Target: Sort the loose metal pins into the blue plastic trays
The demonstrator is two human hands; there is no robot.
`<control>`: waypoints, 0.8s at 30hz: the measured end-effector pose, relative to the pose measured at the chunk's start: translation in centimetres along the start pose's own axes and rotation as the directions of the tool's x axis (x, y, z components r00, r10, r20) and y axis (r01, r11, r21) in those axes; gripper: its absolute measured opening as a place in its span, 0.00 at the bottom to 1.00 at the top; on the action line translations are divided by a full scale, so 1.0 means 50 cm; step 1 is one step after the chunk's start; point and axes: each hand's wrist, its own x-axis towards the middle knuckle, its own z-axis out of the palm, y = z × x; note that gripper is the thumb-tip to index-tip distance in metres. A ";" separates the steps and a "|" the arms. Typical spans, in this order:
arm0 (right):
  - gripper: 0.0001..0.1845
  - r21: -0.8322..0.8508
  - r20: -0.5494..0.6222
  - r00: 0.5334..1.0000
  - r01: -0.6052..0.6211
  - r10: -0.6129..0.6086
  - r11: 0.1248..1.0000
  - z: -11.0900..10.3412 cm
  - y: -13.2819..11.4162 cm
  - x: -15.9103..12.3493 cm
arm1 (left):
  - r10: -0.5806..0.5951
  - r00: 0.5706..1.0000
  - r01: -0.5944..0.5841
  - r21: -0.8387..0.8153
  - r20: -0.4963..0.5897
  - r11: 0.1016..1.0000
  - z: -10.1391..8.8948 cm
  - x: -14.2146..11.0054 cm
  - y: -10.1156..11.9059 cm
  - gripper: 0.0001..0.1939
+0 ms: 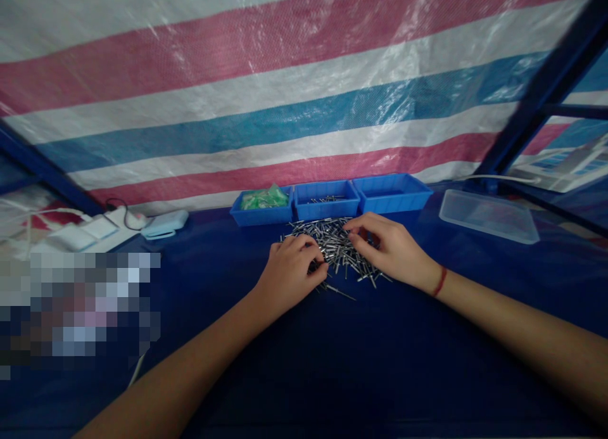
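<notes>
Nearest are the left forearm (204, 363) and the right forearm (513, 312), which reach over the dark blue worktop (332, 375) to a pile of metal blind rivets (337, 252). This pile lies between the left hand (291, 269) and the right hand (396, 249), directly before the left bin (263, 218), the middle bin (327, 211) and the right bin (396, 203), all blue and set in a row, probably so that everything is within easy reach. A green plastic bag (266, 199) sits in the left bin, and some similar metal pieces (327, 199) lie in the middle one. The left fingers are curled at the near left edge of the pile, and a loose rivet (341, 292) lies just beside them, toward the camera. The right fingers bend over the right side, thumb and forefinger near each other, presumably because such thin pieces ask for fingertips rather than the palm. Whether either hand pinches a rivet, I cannot tell, since the fingers partly hide this place.
</notes>
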 end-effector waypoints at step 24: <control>0.06 0.229 0.024 0.996 -0.085 0.081 0.970 0.006 -0.041 -0.009 | -0.121 0.968 0.046 -0.316 -0.222 0.948 -0.015 0.001 0.021 0.04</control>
